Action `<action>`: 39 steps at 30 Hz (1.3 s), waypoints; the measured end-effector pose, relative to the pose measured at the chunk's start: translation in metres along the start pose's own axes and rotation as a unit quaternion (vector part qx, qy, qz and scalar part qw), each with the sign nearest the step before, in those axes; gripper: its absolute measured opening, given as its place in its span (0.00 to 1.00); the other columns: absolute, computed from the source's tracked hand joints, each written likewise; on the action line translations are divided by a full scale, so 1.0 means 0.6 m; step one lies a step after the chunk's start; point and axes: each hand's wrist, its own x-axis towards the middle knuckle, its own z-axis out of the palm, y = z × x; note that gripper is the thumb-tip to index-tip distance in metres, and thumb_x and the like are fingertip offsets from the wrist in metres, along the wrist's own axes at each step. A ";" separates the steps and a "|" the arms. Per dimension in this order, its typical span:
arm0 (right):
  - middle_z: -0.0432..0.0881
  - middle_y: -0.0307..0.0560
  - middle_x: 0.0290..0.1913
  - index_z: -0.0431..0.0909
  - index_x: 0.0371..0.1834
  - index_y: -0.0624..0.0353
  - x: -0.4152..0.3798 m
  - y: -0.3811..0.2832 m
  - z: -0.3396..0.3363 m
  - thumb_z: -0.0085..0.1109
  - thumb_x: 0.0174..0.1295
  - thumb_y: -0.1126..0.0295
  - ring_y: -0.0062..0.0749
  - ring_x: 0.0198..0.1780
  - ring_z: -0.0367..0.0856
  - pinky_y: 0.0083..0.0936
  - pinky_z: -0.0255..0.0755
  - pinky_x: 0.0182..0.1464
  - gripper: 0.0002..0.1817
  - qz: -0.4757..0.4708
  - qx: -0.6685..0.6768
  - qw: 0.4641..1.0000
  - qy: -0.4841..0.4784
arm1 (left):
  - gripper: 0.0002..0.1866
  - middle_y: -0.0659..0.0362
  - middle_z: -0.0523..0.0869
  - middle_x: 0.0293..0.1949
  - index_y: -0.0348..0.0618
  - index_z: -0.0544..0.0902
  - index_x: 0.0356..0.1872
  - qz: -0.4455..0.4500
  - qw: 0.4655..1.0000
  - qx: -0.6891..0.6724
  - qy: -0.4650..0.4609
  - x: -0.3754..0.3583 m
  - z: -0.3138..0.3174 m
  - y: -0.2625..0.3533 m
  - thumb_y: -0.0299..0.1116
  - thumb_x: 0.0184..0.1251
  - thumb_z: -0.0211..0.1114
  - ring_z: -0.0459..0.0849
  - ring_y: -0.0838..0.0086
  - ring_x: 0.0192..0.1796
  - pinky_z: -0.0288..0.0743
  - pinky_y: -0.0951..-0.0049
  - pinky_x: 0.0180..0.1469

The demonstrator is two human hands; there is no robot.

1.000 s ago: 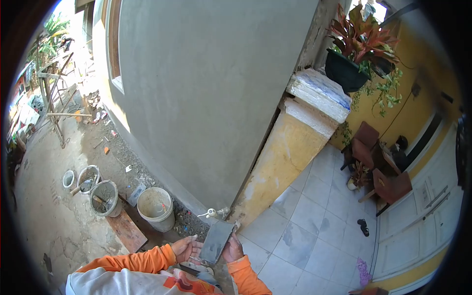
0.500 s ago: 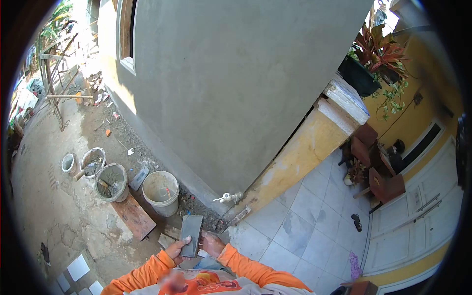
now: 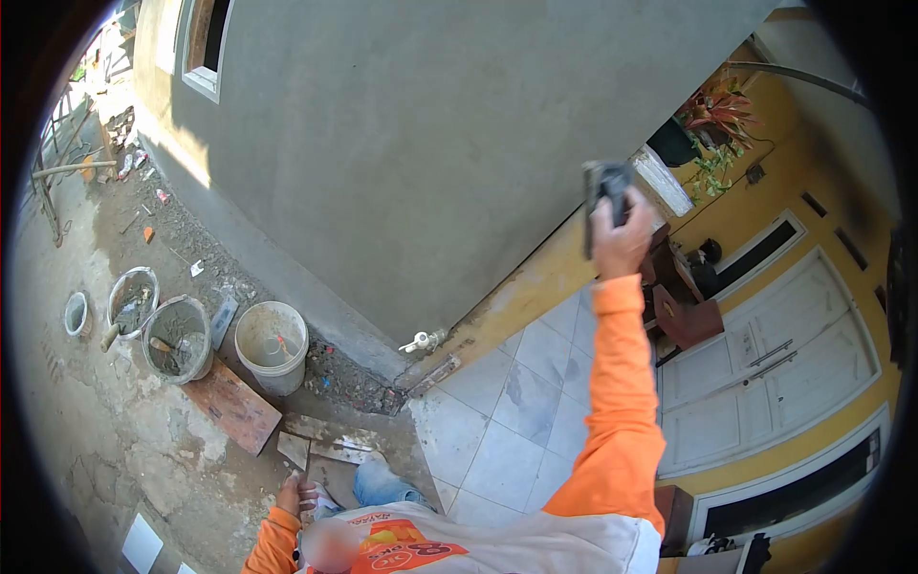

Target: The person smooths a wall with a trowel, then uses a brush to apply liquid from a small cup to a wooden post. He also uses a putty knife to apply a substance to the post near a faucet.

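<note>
My right hand (image 3: 622, 234) is raised at the end of an outstretched arm. Its fingers wrap the handle of a dark grey plastering float (image 3: 604, 182), which overlaps the edge of the grey plastered wall (image 3: 430, 143) and the yellow ledge (image 3: 550, 263) in this view. Low by my knee, my left hand (image 3: 295, 495) has its fingers loosely apart, with nothing visible in them. Close above it lie pieces of board (image 3: 295, 448) on the ground.
A white tap (image 3: 421, 341) juts from the wall's foot. Left of it stand a white bucket (image 3: 272, 349), a mortar bucket (image 3: 178, 340) with a trowel inside, and a wooden plank (image 3: 229, 407). Potted plants (image 3: 717, 115) sit above the ledge; white tiles (image 3: 478, 421) cover the right floor.
Both hands were at the float in front of my body. Now the left hand has let go and dropped left, while the right has lifted the float up and right. The view has shifted right.
</note>
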 end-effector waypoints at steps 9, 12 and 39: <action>0.75 0.51 0.42 0.73 0.49 0.56 0.199 0.060 0.018 0.61 0.50 0.65 0.46 0.45 0.73 0.38 0.68 0.47 0.22 -0.159 -0.237 0.958 0.011 | 0.20 0.50 0.78 0.25 0.46 0.68 0.50 -0.133 0.923 0.032 0.359 0.102 -0.316 -0.254 0.47 0.62 0.50 0.77 0.57 0.20 0.66 0.50 0.19; 0.76 0.49 0.43 0.73 0.51 0.56 -0.034 0.055 0.105 0.59 0.49 0.67 0.44 0.46 0.74 0.40 0.66 0.52 0.22 -0.184 -0.233 0.953 -0.068 | 0.18 0.52 0.77 0.23 0.47 0.69 0.47 -0.119 0.925 0.038 0.358 0.092 -0.311 -0.250 0.46 0.62 0.51 0.75 0.58 0.18 0.64 0.51 0.17; 0.80 0.43 0.37 0.72 0.46 0.60 -0.666 -0.755 0.418 0.42 0.65 0.69 0.35 0.38 0.80 0.41 0.77 0.41 0.12 0.509 0.471 0.056 -0.718 | 0.24 0.47 0.82 0.46 0.39 0.79 0.50 -0.112 0.927 0.056 0.354 -0.183 -0.014 -0.288 0.49 0.62 0.55 0.80 0.59 0.49 0.71 0.65 0.55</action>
